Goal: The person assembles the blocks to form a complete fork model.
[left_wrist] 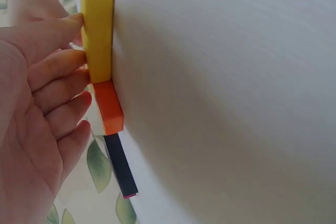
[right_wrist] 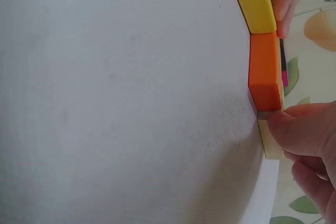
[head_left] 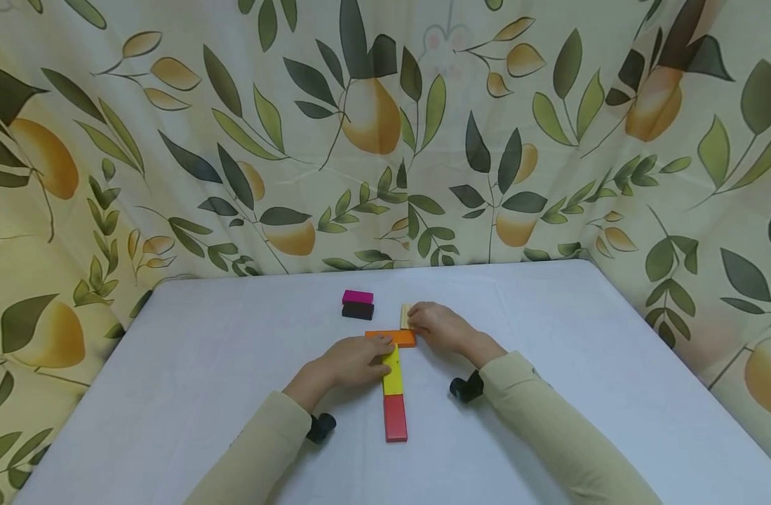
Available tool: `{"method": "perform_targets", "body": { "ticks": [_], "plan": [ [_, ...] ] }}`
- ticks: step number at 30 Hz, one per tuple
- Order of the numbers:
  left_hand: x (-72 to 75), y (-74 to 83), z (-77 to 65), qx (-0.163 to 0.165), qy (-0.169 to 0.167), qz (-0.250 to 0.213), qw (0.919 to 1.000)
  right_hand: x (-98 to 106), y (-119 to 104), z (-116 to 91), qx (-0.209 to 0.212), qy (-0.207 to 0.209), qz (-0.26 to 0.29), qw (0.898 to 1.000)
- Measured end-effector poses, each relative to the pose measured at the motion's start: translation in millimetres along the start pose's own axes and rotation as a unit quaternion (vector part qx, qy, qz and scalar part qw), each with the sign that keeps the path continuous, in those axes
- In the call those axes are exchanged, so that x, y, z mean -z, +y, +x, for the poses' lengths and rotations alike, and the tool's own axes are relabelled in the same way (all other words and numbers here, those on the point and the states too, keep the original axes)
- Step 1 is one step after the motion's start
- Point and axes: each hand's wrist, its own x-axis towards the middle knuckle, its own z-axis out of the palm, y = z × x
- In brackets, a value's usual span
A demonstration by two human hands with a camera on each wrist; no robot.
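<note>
Red (head_left: 395, 419), yellow (head_left: 393, 379) and orange blocks (head_left: 405, 339) lie end to side on the white cloth; the orange one crosses the far end of the yellow one. My left hand (head_left: 355, 361) comes in from the left, its fairly straight fingers touching the yellow and orange blocks. Beyond the orange block's right end, my right hand (head_left: 442, 328) pinches a pale wooden block (head_left: 404, 315) between thumb and fingers. In the right wrist view, this pale block (right_wrist: 270, 142) sits close against the orange one (right_wrist: 265, 66); fingers cover part of it.
A magenta block (head_left: 358, 297) and a black block (head_left: 357, 311) lie side by side farther back, left of the pale block. A leaf-and-fruit patterned curtain (head_left: 372, 175) hangs behind the table (head_left: 170, 393). Each wrist wears a small black camera.
</note>
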Motion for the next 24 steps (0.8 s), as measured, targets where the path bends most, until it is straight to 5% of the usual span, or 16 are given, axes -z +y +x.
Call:
{"method": "perform_targets", "body": {
  "ticks": [24],
  "plan": [
    [1.3,1.2,2.5,0.037,0.042,-0.098,0.9936,-0.1,2.0,-4.1,-0.039,-0.001,0.029,0.999]
  ]
}}
